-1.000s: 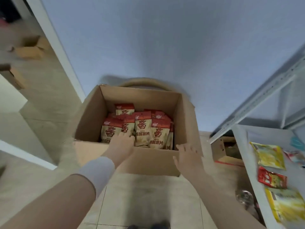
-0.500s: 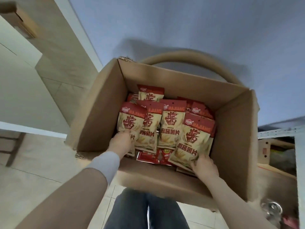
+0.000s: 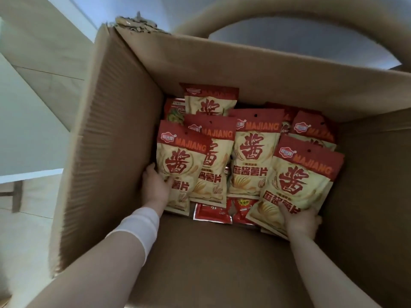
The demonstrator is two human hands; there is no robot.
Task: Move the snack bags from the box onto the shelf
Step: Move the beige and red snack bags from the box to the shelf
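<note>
Head view: open cardboard box (image 3: 115,152), pale tiled floor (image 3: 26,230) to its left, grey wall (image 3: 289,43) beyond.

Left hand (image 3: 155,187) pinches lower left edge of left snack bag (image 3: 180,161), thumb on front, fingers hidden behind. Box side wall just left of grip.

Right hand (image 3: 300,221) clasps bottom corner of right snack bag (image 3: 298,181), fingertips hidden under it. Box side wall near on right.

Between grips: more bags overlapping, small red packets (image 3: 211,212) half buried.

Forearms cut off at bottom edge.
</note>
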